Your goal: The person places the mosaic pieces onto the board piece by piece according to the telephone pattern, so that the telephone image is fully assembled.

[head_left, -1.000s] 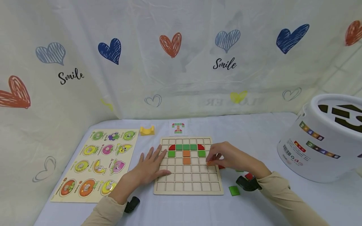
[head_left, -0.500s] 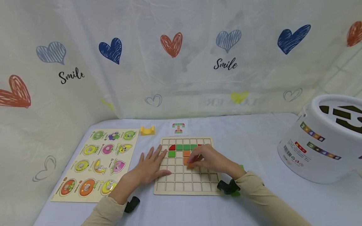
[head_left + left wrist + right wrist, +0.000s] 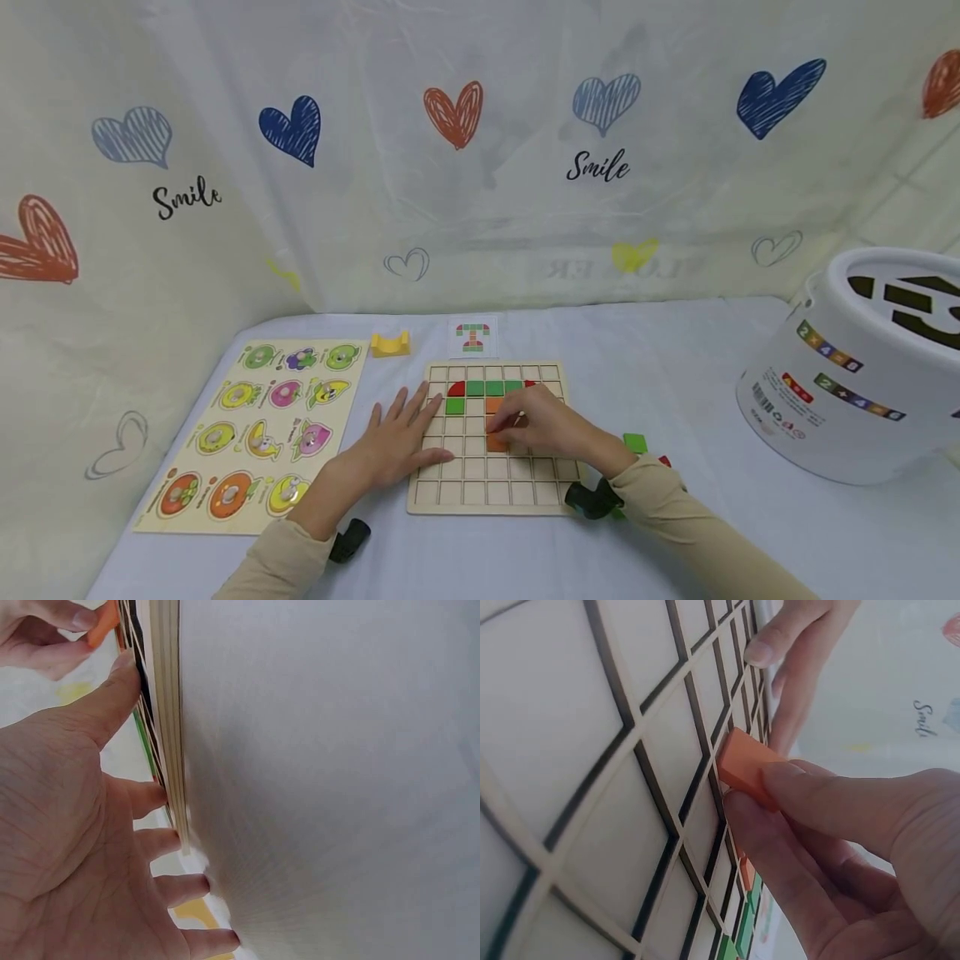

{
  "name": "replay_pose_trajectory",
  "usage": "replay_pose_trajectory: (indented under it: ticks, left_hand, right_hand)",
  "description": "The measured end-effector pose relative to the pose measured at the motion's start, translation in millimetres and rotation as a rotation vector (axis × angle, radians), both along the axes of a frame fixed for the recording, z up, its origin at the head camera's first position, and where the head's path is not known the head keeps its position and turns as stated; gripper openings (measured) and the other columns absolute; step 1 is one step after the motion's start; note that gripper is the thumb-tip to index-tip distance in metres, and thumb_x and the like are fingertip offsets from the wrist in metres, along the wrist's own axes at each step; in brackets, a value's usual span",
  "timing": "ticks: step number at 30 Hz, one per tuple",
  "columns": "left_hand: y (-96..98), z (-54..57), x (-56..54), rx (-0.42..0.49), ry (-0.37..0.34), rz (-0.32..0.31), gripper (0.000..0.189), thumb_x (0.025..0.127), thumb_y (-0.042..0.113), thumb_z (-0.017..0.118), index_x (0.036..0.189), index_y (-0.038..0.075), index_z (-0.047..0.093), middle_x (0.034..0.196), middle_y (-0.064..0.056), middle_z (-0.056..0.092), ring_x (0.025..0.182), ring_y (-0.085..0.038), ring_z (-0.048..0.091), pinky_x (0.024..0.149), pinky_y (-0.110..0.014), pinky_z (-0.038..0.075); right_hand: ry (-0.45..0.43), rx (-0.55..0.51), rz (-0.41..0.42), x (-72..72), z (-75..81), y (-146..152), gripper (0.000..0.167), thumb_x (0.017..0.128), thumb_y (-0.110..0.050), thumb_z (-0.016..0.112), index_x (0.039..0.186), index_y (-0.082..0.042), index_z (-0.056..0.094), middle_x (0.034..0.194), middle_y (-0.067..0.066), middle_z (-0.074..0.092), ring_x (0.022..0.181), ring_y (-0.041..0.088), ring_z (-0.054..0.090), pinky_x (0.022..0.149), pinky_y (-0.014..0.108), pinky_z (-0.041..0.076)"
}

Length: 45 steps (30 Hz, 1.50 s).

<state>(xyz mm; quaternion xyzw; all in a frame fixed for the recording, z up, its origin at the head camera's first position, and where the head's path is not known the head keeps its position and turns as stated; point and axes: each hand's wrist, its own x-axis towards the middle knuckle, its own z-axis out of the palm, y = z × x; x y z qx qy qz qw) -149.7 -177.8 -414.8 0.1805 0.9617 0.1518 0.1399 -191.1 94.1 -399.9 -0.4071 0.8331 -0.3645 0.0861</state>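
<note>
A wooden grid board lies on the table, with red, green and orange tiles set in its upper rows. My right hand pinches an orange square tile between thumb and fingers. In the right wrist view the tile is tilted, its edge right at a grid cell. In the head view this tile is in the middle column, below another orange tile. My left hand rests with spread fingers on the board's left edge, its thumb over the grid. The right hand hides part of the upper right tiles.
A picture card with a tile pattern lies behind the board, beside a yellow curved block. On the left is a fruit puzzle board. Loose tiles, one a green tile, lie at right near a white bucket.
My right hand has moved left from the board's right edge to its middle column, carrying the orange tile down to a cell. The left hand has stayed in place.
</note>
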Motion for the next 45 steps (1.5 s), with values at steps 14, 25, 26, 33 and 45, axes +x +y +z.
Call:
replay_pose_trajectory:
  ticks: [14, 25, 26, 33, 45]
  left_hand:
    - [1.1, 0.3, -1.5, -0.011, -0.001, 0.007, 0.089, 0.102, 0.061, 0.056, 0.167, 0.009, 0.024, 0.175, -0.016, 0.009, 0.159, -0.047, 0.006, 0.119, -0.075, 0.008]
    - [1.0, 0.3, -1.8, -0.009, 0.000, 0.004, 0.090, 0.102, 0.061, 0.056, 0.167, 0.008, 0.024, 0.175, -0.017, 0.009, 0.159, -0.047, 0.006, 0.119, -0.076, 0.008]
    - [1.0, 0.2, -1.9, -0.010, 0.000, 0.005, 0.090, 0.102, 0.061, 0.056, 0.167, 0.008, 0.024, 0.175, -0.017, 0.009, 0.159, -0.047, 0.007, 0.119, -0.076, 0.008]
    - [0.9, 0.9, -1.4, -0.006, -0.002, 0.005, 0.090, 0.102, 0.061, 0.057, 0.167, 0.008, 0.024, 0.175, -0.018, 0.009, 0.159, -0.047, 0.006, 0.119, -0.076, 0.008]
    - [1.2, 3.6, 0.9, -0.009, 0.000, 0.006, 0.090, 0.102, 0.060, 0.056, 0.167, 0.007, 0.024, 0.174, -0.018, 0.011, 0.158, -0.049, 0.010, 0.119, -0.076, 0.010]
  right_hand:
    - [0.021, 0.076, 0.038, 5.6, 5.5, -6.4, 0.012, 0.088, 0.004, 0.081, 0.099, 0.001, 0.082, 0.092, 0.002, 0.074, 0.084, 0.008, 0.065, 0.074, 0.021, 0.056]
    - [0.110, 0.165, 0.023, 10.9, 8.1, -11.8, 0.012, 0.088, 0.002, 0.082, 0.100, 0.001, 0.082, 0.094, 0.004, 0.077, 0.087, 0.014, 0.066, 0.076, 0.021, 0.056]
    - [0.119, 0.168, 0.023, 11.1, 8.2, -12.1, 0.012, 0.087, 0.002, 0.082, 0.100, 0.000, 0.082, 0.094, 0.004, 0.077, 0.087, 0.014, 0.066, 0.076, 0.021, 0.056]
    - [0.151, 0.185, 0.009, 12.9, 8.2, -14.2, 0.012, 0.086, 0.003, 0.083, 0.098, 0.001, 0.082, 0.092, 0.004, 0.076, 0.085, 0.014, 0.066, 0.075, 0.021, 0.056]
    - [0.169, 0.143, 0.039, 13.6, 5.2, -5.3, 0.012, 0.090, 0.007, 0.077, 0.099, 0.000, 0.081, 0.095, 0.004, 0.075, 0.088, 0.014, 0.069, 0.078, 0.022, 0.058]
